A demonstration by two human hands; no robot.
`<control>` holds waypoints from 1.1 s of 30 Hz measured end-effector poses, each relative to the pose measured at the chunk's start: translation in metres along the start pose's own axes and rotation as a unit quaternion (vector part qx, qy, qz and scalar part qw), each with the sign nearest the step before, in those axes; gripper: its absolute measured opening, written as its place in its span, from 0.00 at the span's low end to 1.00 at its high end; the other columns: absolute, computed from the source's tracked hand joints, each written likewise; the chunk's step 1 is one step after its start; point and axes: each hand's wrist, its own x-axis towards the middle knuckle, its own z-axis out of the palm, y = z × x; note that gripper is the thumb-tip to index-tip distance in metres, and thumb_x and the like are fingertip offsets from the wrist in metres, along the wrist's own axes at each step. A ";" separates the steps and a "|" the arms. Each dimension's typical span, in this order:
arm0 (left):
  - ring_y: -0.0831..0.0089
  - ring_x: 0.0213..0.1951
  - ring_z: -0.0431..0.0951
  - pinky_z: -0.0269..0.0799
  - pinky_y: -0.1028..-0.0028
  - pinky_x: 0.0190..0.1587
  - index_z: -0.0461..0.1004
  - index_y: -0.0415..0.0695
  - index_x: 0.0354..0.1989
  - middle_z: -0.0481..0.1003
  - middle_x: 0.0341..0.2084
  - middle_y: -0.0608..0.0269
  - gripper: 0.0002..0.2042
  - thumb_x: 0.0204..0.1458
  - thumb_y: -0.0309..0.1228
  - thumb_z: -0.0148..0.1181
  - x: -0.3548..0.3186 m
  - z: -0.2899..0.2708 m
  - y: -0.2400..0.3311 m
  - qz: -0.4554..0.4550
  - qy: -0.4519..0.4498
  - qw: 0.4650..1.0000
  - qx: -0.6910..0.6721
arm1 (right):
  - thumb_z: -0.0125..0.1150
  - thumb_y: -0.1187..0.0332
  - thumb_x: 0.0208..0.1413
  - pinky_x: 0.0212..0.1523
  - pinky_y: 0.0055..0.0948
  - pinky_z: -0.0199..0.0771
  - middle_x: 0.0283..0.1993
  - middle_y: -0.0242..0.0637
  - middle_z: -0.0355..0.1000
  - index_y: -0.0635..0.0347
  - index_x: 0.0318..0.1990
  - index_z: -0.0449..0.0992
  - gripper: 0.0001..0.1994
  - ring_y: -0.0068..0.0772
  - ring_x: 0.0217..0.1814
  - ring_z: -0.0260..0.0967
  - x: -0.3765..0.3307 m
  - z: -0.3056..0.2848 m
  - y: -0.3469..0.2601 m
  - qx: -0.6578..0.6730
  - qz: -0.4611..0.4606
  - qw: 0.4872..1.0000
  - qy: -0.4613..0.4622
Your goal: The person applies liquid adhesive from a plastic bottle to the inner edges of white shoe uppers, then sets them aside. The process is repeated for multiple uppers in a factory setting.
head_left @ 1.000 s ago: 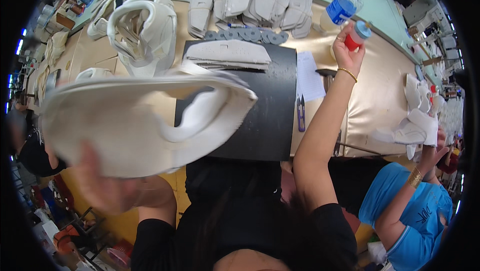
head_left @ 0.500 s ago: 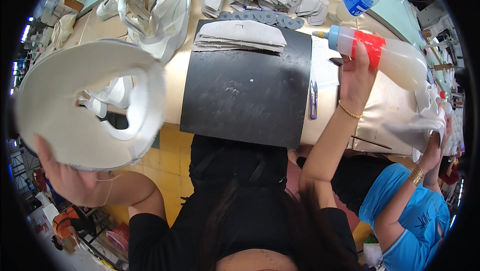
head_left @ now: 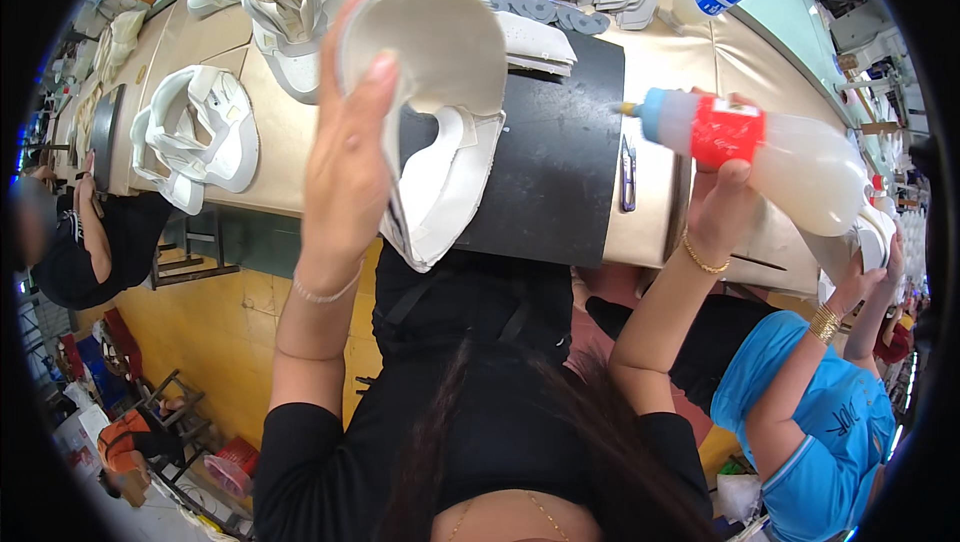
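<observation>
Head view: left hand (head_left: 345,157) is raised, palm and fingers wrapped around a white shoe upper (head_left: 435,112), gripping it by the curled top. The upper hangs in front of that hand, over the black mat (head_left: 555,162) on the tabletop (head_left: 280,137), not touching it as far as I can tell. Right hand (head_left: 722,207) is closed around a squeeze bottle (head_left: 750,142) with a red label, blue nozzle and pale milky liquid; the bottle lies near horizontal, nozzle aimed toward the upper but well apart from it.

Risks, my read:
- Bottle is tipped with the nozzle over the mat; a squeeze could drip liquid on the mat or the small blue snips (head_left: 627,174) just below the nozzle.
- Upper is held by 1 edge only; the floppy lower flap could swing, so liquid may land off target.
- A co-worker's arm (head_left: 800,382) in a blue sleeve sits just beside the right elbow; a bump is possible.

Upper looks: white, thin, flexible, curled into a cup at top, flat cut-out panel below with a dark edge line. 2 more white uppers (head_left: 195,137) lie left of the left hand.
</observation>
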 end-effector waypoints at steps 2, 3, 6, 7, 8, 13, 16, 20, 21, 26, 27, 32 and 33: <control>0.65 0.62 0.57 0.48 0.73 0.63 0.54 0.36 0.62 0.57 0.60 0.53 0.24 0.61 0.36 0.41 0.018 -0.004 -0.012 0.057 -0.064 0.995 0.042 | 0.69 0.52 0.45 0.56 0.40 0.70 0.52 0.48 0.67 0.65 0.57 0.59 0.37 0.45 0.55 0.67 -0.011 -0.003 0.012 -0.014 0.022 1.000 -0.007; 0.64 0.61 0.58 0.50 0.72 0.62 0.54 0.36 0.62 0.58 0.60 0.52 0.24 0.60 0.38 0.41 0.023 -0.003 -0.014 0.088 -0.073 0.992 0.061 | 0.69 0.53 0.45 0.55 0.40 0.70 0.51 0.46 0.67 0.65 0.55 0.61 0.35 0.44 0.54 0.68 -0.014 0.003 0.014 -0.040 0.045 0.998 -0.019; 0.64 0.62 0.57 0.48 0.71 0.63 0.55 0.35 0.61 0.57 0.61 0.52 0.23 0.60 0.35 0.39 0.042 0.002 -0.024 0.121 -0.084 0.985 0.092 | 0.74 0.64 0.41 0.44 0.30 0.74 0.40 0.36 0.72 0.64 0.45 0.70 0.25 0.30 0.40 0.72 -0.019 0.049 0.013 0.076 0.073 0.993 -0.051; 0.64 0.62 0.56 0.46 0.71 0.64 0.56 0.35 0.61 0.57 0.61 0.53 0.22 0.60 0.32 0.38 0.049 0.004 -0.026 0.123 -0.082 0.984 0.103 | 0.74 0.64 0.41 0.42 0.29 0.74 0.39 0.36 0.72 0.64 0.43 0.71 0.24 0.30 0.39 0.72 -0.019 0.058 0.020 0.041 0.062 0.996 -0.044; 0.65 0.63 0.55 0.44 0.70 0.65 0.56 0.35 0.61 0.56 0.62 0.54 0.21 0.60 0.30 0.37 0.054 0.005 -0.027 0.124 -0.079 0.982 0.115 | 0.75 0.63 0.40 0.41 0.29 0.74 0.38 0.35 0.73 0.64 0.42 0.72 0.23 0.29 0.38 0.72 -0.020 0.065 0.027 0.005 0.052 0.998 -0.036; 0.66 0.65 0.48 0.39 0.73 0.66 0.47 0.32 0.64 0.53 0.62 0.50 0.27 0.61 0.37 0.38 0.084 0.012 -0.027 0.047 -0.149 0.987 0.032 | 0.75 0.60 0.39 0.38 0.27 0.73 0.36 0.35 0.74 0.64 0.39 0.74 0.22 0.28 0.37 0.72 -0.004 0.089 0.043 -0.024 0.008 0.999 -0.037; 0.66 0.65 0.50 0.41 0.74 0.65 0.49 0.32 0.63 0.55 0.61 0.50 0.26 0.61 0.36 0.37 0.098 0.008 -0.044 0.068 -0.133 0.988 0.036 | 0.75 0.59 0.39 0.38 0.27 0.74 0.35 0.34 0.75 0.63 0.37 0.75 0.22 0.28 0.36 0.72 0.003 0.102 0.049 -0.028 -0.014 0.998 -0.053; 0.66 0.64 0.51 0.42 0.73 0.65 0.49 0.32 0.63 0.55 0.61 0.50 0.26 0.62 0.38 0.37 0.099 0.006 -0.045 0.084 -0.140 0.984 0.069 | 0.75 0.59 0.40 0.36 0.27 0.74 0.34 0.35 0.76 0.63 0.35 0.76 0.20 0.28 0.35 0.74 0.010 0.114 0.059 -0.083 -0.059 0.992 -0.076; 0.66 0.64 0.51 0.43 0.73 0.65 0.49 0.32 0.63 0.56 0.60 0.50 0.27 0.62 0.39 0.37 0.100 0.006 -0.044 0.072 -0.139 0.986 0.065 | 0.75 0.59 0.40 0.36 0.26 0.74 0.33 0.35 0.76 0.63 0.35 0.77 0.20 0.28 0.34 0.74 0.012 0.116 0.062 -0.088 -0.057 0.991 -0.082; 0.66 0.63 0.53 0.45 0.73 0.64 0.51 0.33 0.63 0.58 0.59 0.50 0.27 0.62 0.41 0.39 0.116 0.003 -0.055 0.019 -0.157 0.987 0.015 | 0.74 0.59 0.40 0.33 0.26 0.75 0.33 0.36 0.77 0.64 0.33 0.78 0.19 0.29 0.32 0.75 0.015 0.128 0.070 -0.103 -0.062 0.988 -0.097; 0.66 0.62 0.54 0.45 0.73 0.64 0.51 0.34 0.63 0.58 0.59 0.51 0.27 0.63 0.41 0.39 0.116 0.002 -0.055 0.026 -0.155 0.987 0.027 | 0.74 0.59 0.40 0.33 0.26 0.75 0.33 0.36 0.77 0.64 0.33 0.78 0.18 0.29 0.32 0.75 0.015 0.129 0.070 -0.107 -0.063 0.987 -0.098; 0.65 0.64 0.52 0.44 0.73 0.64 0.50 0.34 0.64 0.57 0.60 0.49 0.27 0.62 0.41 0.39 0.114 0.002 -0.053 0.037 -0.152 0.988 0.018 | 0.73 0.60 0.42 0.33 0.25 0.74 0.32 0.35 0.78 0.62 0.33 0.79 0.16 0.28 0.33 0.75 0.016 0.133 0.080 -0.103 -0.089 0.987 -0.090; 0.64 0.65 0.51 0.44 0.73 0.65 0.50 0.33 0.64 0.56 0.61 0.48 0.27 0.62 0.42 0.39 0.116 0.000 -0.057 0.051 -0.146 0.987 0.035 | 0.73 0.60 0.42 0.34 0.25 0.74 0.32 0.35 0.78 0.62 0.33 0.79 0.16 0.28 0.33 0.76 0.017 0.134 0.080 -0.107 -0.099 0.985 -0.090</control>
